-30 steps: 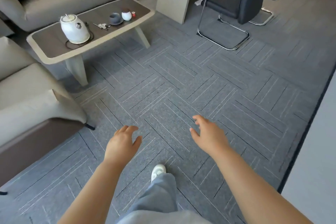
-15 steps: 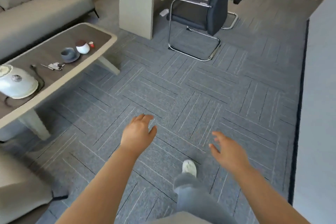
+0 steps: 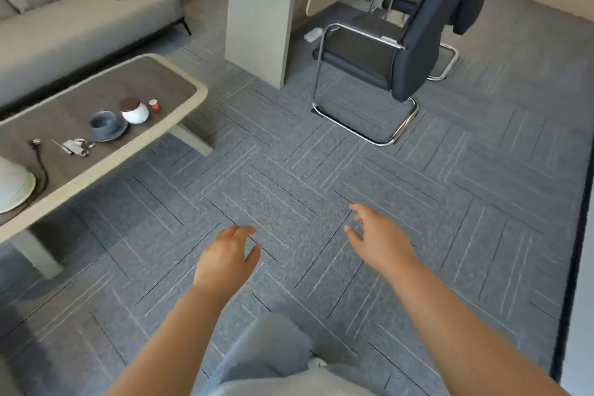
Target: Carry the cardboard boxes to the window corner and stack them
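The carpet (image 3: 289, 190) is blue-grey with pale stripes laid in a herringbone of tiles. The sofa (image 3: 74, 26) is beige, the chair (image 3: 401, 51) dark navy on chrome, the jar (image 3: 134, 111) white with a brown lid.

No legible text, label, brand, number or sign in view; small red-and-white item (image 3: 155, 104) on the table (image 3: 154, 80), far left, too small and blurred to read any marking.
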Action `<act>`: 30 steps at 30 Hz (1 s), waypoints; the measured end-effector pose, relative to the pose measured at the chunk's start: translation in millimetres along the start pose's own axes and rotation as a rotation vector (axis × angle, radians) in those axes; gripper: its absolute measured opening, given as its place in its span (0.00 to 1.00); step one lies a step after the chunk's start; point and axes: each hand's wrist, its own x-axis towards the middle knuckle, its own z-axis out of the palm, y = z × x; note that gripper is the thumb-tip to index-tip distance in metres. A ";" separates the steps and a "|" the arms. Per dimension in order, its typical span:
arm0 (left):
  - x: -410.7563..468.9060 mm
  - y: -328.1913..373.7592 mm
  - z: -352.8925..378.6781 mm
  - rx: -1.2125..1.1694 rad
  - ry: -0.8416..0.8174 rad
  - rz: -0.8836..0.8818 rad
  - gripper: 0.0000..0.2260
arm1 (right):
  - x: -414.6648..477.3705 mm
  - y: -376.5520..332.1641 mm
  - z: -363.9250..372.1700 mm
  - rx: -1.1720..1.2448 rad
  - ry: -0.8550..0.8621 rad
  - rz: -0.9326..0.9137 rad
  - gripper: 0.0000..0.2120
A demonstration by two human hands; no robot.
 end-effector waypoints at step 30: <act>667.0 7.5 -128.6 -0.019 0.016 0.009 0.17 | 633.5 -50.2 -111.9 -0.003 -0.078 0.028 0.22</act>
